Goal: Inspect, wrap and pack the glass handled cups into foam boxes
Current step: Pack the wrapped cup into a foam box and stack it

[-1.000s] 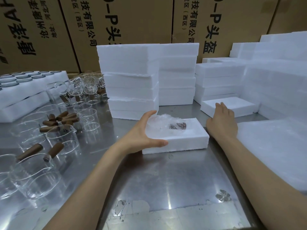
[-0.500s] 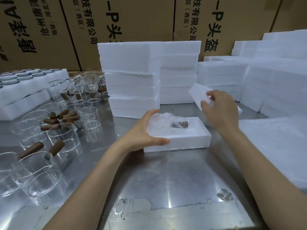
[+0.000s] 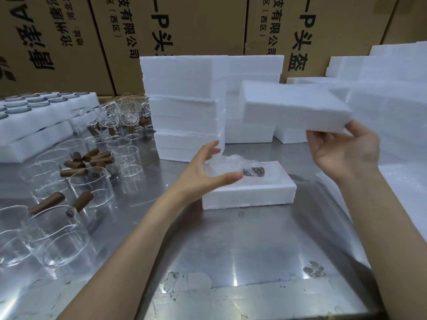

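Holding foam lid (image 3: 293, 107) w/ my right hand (image 3: 344, 153), fingers clamped on its near edge; left hand (image 3: 208, 174) spread apart, foam box (image 3: 251, 195) w/ wrapped cup (image 3: 233, 165) just beyond fingertips.

A scuffed, shiny steel worktop (image 3: 242, 262) reflects the overhead light, with worn patches near its front edge. Tall brown cardboard cartons (image 3: 203, 26) printed with large black Chinese characters stand side by side along its far edge, forming a wall behind everything.
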